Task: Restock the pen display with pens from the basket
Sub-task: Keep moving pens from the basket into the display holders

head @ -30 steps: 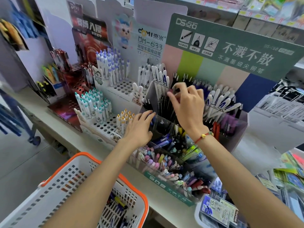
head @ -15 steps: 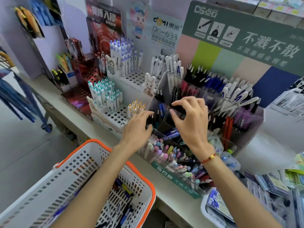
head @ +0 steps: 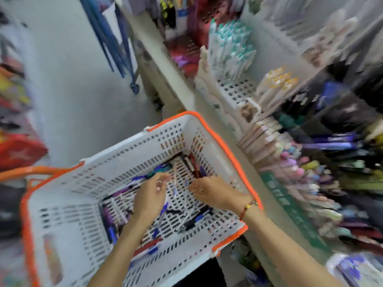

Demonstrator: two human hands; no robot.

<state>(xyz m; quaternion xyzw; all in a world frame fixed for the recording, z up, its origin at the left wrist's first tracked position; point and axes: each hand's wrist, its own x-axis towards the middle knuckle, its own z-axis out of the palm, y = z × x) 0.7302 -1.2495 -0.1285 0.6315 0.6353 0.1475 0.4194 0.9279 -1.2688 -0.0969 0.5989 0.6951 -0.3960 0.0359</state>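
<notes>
The white basket with an orange rim (head: pixel 232 156) is below me, and several loose pens (head: pixel 192 218) lie on its bottom. Both my hands are down inside it. My left hand (head: pixel 150 195) hovers over the pens, its fingertips at a blue pen (head: pixel 145 176). My right hand (head: pixel 209 191), a red string bracelet on its wrist, has its fingers bent down onto dark and red pens (head: pixel 193 165) by the far wall. Motion blur hides whether either hand grips a pen. The pen display (head: pixel 310 154) fills the shelf on the right, blurred.
A white perforated pen rack (head: pixel 234 88) with teal-capped pens stands further along the shelf (head: pixel 165 65). The basket's orange handle (head: pixel 27 170) sticks out left. Blue metal legs with a caster (head: pixel 132 85) stand on the grey floor beyond. Colourful goods line the far left.
Both hands have left the display's pen compartments and dropped into the basket. My view has swung down and left, so the basket now fills the middle.
</notes>
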